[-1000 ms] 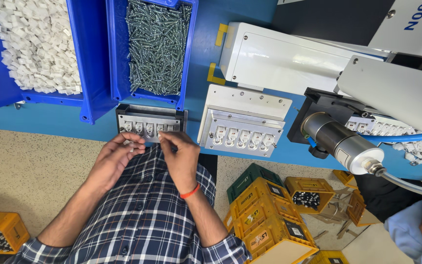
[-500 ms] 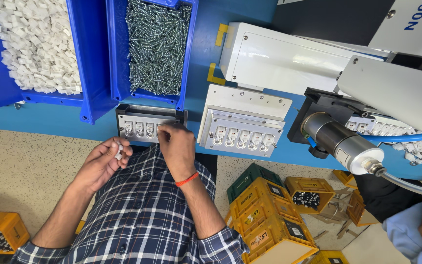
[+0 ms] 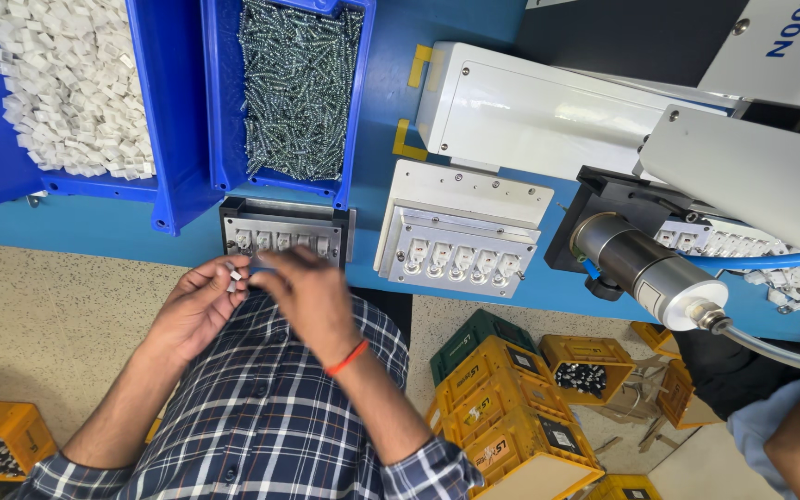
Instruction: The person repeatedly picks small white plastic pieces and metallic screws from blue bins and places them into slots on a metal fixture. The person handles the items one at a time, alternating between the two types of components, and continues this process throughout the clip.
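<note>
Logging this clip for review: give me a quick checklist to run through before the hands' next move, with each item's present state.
1. Left hand holds small white pieces: ok.
2. Right hand sharp enough to judge its grip: not ok, blurred.
3. Dark fixture lies in front of both hands: ok.
4. All fixture slots filled: cannot tell.
5. Bin of white parts stocked: ok.
6. Bin of screws stocked: ok.

Blue bins (image 3: 178, 176), checked sleeves (image 3: 233, 435)

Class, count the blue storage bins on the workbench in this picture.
2: the bin of white pieces at far left, the bin of screws beside it. More may lie off-frame.
</note>
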